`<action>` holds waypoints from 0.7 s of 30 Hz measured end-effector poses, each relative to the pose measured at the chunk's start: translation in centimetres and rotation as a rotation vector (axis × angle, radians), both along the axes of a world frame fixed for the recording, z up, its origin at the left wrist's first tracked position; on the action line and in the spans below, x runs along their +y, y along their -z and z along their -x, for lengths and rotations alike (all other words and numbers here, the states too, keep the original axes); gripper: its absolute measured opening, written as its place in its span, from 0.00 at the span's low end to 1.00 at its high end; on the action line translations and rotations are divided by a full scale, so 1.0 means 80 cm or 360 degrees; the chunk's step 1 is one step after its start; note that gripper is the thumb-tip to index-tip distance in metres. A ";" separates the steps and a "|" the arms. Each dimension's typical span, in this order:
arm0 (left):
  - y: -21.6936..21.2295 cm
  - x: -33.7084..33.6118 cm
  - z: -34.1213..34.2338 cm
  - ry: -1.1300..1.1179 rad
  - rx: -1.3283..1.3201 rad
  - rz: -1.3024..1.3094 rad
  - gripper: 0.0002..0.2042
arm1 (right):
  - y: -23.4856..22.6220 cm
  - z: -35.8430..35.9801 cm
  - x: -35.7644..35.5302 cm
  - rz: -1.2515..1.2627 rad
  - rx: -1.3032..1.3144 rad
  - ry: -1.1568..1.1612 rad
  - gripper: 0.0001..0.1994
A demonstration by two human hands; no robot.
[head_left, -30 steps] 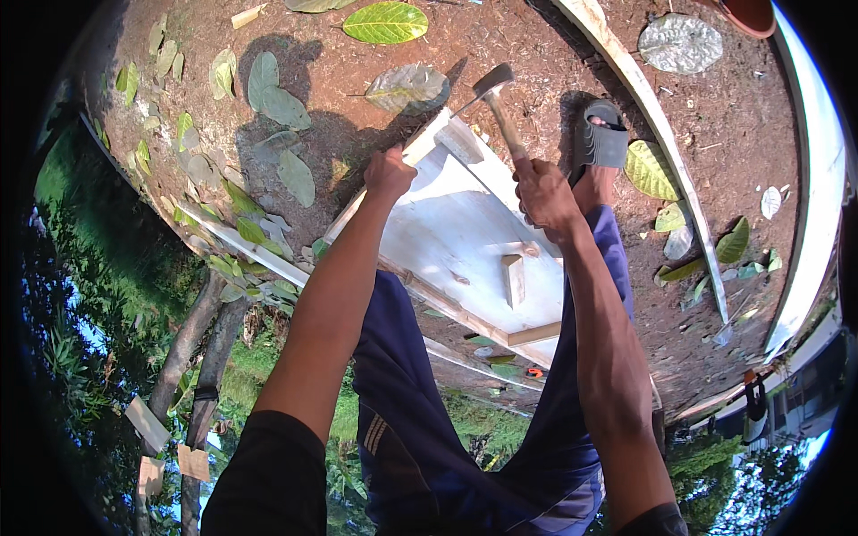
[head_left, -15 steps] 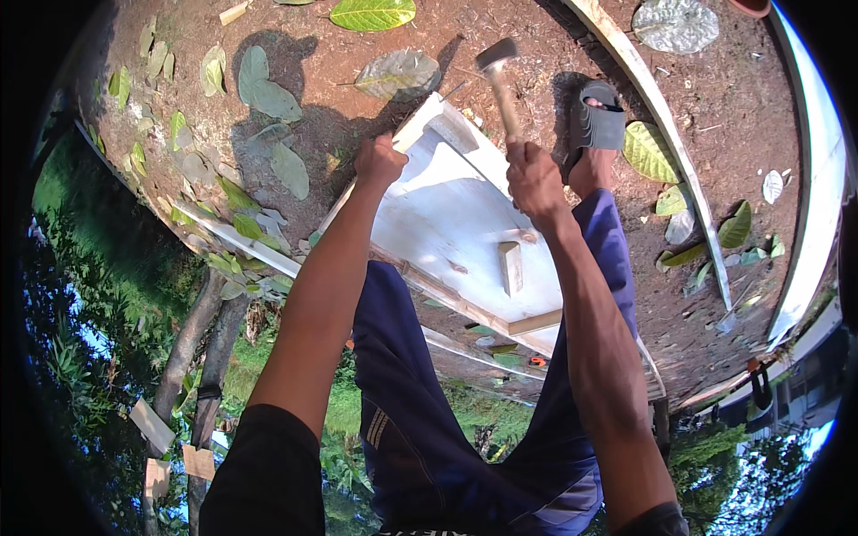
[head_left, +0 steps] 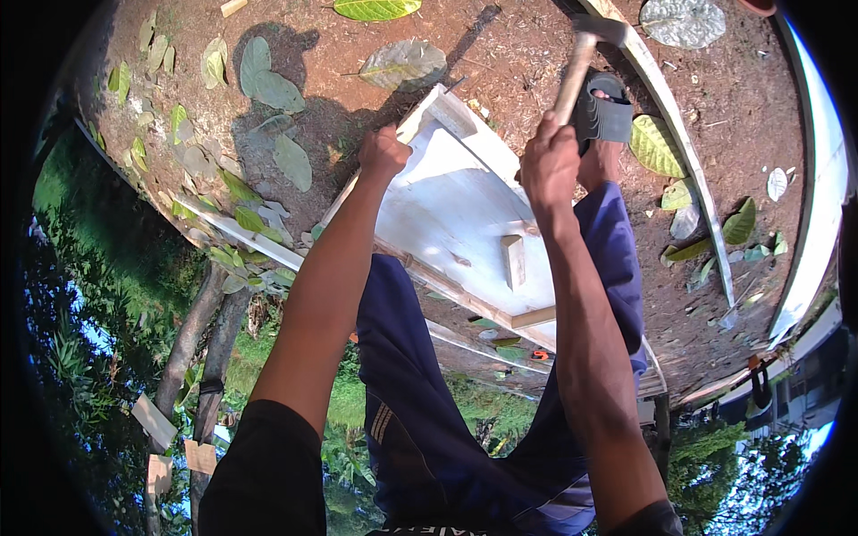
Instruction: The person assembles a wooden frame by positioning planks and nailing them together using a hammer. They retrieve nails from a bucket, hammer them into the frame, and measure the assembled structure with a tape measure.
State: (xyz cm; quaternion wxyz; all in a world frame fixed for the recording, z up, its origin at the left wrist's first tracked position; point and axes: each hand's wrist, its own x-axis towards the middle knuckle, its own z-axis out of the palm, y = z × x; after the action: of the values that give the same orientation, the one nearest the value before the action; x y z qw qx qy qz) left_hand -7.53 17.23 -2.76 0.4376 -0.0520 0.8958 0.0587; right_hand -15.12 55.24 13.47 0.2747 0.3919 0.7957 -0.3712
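A shallow wooden box frame (head_left: 413, 257) with a pale panel (head_left: 429, 201) lies between my legs, its narrow corner pointing away from me. My left hand (head_left: 385, 150) is closed around the frame's left side, close to that far corner. A thin nail-like piece (head_left: 458, 82) sticks out from the corner's end. In my right hand (head_left: 550, 165) is a hammer (head_left: 575, 79), gripped low on its wooden handle. Its dark head, blurred by motion, is raised above and to the right of the corner. A small wood block (head_left: 513, 261) stands on the panel.
My right foot, in a grey sandal (head_left: 604, 114), is beside the frame under the hammer. A long curved wooden strip (head_left: 666, 112) lies on the ground at right. Large leaves (head_left: 404, 66) are scattered over the brown soil. Two thin trunks (head_left: 192, 335) stand at lower left.
My right hand has swung the hammer up and to the right, away from the frame's corner. My left hand keeps its hold on the frame, almost unmoved.
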 end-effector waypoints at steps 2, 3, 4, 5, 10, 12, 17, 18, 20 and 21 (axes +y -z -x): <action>-0.002 0.003 0.009 -0.0103 -0.0075 0.0124 0.27 | -0.011 -0.084 -0.066 0.0668 -0.0408 -0.0784 0.19; -0.025 0.065 0.048 -0.0189 -0.0166 0.0148 0.28 | -0.019 -0.096 -0.043 0.0706 -0.0536 -0.0567 0.19; -0.040 0.055 0.042 -0.0200 -0.0197 0.0127 0.28 | -0.040 -0.072 -0.018 0.0664 -0.0549 -0.0293 0.18; -0.040 0.036 0.034 -0.0233 -0.0199 0.0117 0.29 | -0.044 -0.044 0.011 0.0630 -0.0461 -0.0033 0.18; -0.074 0.064 0.070 -0.0326 -0.0327 0.0157 0.27 | -0.079 0.111 0.178 0.0093 0.0668 0.0963 0.18; -0.070 0.073 0.075 -0.0326 -0.0356 0.0052 0.27 | -0.092 0.133 0.191 -0.0070 0.1010 0.1117 0.19; -0.013 -0.013 -0.003 -0.0149 -0.0017 0.0150 0.30 | 0.009 -0.033 -0.089 0.0629 -0.0279 -0.0812 0.22; -0.017 0.007 0.009 -0.0229 -0.0123 0.0143 0.30 | -0.004 -0.027 -0.082 0.0691 -0.0392 -0.0660 0.22; -0.044 0.054 0.047 -0.0329 -0.0170 0.0105 0.28 | -0.033 0.012 -0.017 0.0573 -0.0411 -0.0077 0.22; -0.063 0.063 0.063 -0.0364 -0.0269 0.0133 0.27 | -0.048 0.041 0.014 0.0545 -0.0276 0.0134 0.23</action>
State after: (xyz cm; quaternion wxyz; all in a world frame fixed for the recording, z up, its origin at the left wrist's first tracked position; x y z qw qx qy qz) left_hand -12.56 22.26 2.26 0.4992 -0.1767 0.8457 0.0664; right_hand -18.42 56.37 17.32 0.3892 0.4029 0.6771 -0.4772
